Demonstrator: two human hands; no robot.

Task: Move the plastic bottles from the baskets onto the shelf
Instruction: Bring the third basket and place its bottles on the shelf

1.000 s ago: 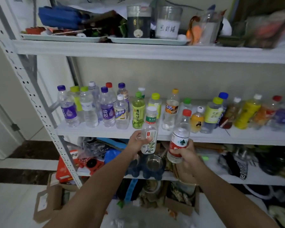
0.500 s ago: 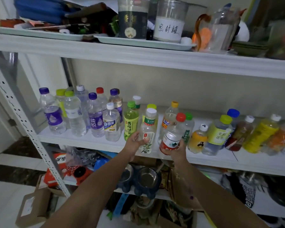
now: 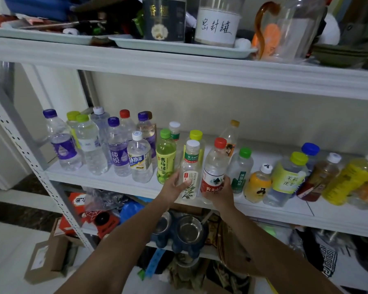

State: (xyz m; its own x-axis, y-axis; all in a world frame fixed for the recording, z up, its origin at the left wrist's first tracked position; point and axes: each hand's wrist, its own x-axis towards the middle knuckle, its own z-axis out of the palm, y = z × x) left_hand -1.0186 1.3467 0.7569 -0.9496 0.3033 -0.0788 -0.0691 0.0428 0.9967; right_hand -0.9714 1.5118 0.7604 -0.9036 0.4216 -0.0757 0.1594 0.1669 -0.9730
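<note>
My left hand [image 3: 173,187] grips a clear bottle with a white cap and a green-and-white label [image 3: 190,166]. My right hand [image 3: 220,193] grips a clear bottle with a red cap and a red label [image 3: 213,171], tilted a little to the right. Both bottles stand side by side at the front edge of the white middle shelf [image 3: 119,183], between a green tea bottle [image 3: 165,157] on the left and a green-capped bottle [image 3: 240,169] on the right. Whether their bases touch the shelf is hidden by my hands. No basket is in view.
Several clear water bottles [image 3: 89,145] crowd the shelf's left end; yellow and orange drink bottles [image 3: 289,179] fill the right. The upper shelf [image 3: 179,66] holds trays, jars and a pitcher. Below are steel bowls [image 3: 187,230], bags and boxes. A perforated steel post [image 3: 30,158] stands at left.
Both hands have carried their bottles up and forward from below the shelf edge to its front row. The camera has moved closer to the shelf.
</note>
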